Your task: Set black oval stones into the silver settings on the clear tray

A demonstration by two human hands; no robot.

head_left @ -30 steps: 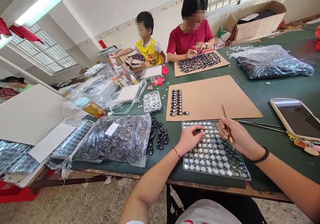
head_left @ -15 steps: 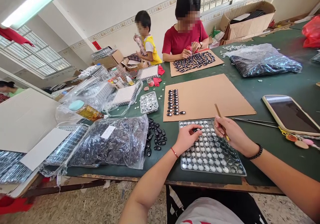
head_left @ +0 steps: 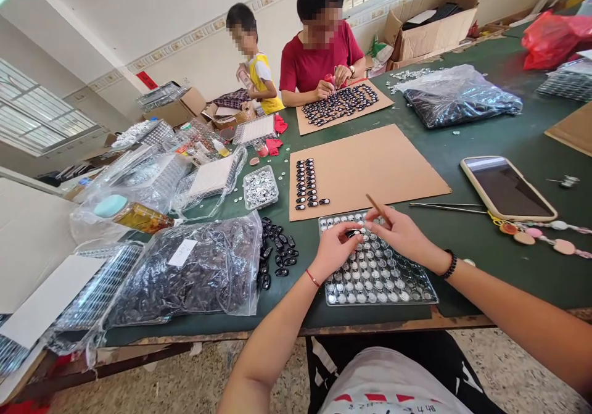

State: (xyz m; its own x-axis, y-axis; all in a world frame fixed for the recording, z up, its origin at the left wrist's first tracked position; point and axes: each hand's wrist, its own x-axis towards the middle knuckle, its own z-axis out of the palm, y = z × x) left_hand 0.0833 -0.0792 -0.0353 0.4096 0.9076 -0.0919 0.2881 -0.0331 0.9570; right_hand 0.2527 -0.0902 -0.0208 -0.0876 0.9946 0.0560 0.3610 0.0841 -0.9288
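My left hand [head_left: 333, 250] pinches a small black oval piece [head_left: 354, 233] over the clear tray of round silver pieces [head_left: 383, 281] at the table's near edge. My right hand [head_left: 401, 234] is closed round a thin wooden stick [head_left: 375, 205], its fingertips close to the left hand's. Beyond the tray lies a cardboard sheet [head_left: 379, 164] with two short rows of finished black pieces [head_left: 306, 184] on its left side. Loose black pieces [head_left: 277, 255] lie on the green table left of the tray.
A big bag of black pieces [head_left: 194, 272] sits at the left, a small tub of silver pieces [head_left: 259, 187] behind it. A phone [head_left: 506, 187], tweezers [head_left: 444, 205] and another bag [head_left: 456, 96] are to the right. Two people across the table work at another cardboard sheet [head_left: 342, 104].
The view has shifted, so everything sits further left and lower. My two hands have drawn together over the tray's far left corner. The smaller person opposite pulled an arm back in.
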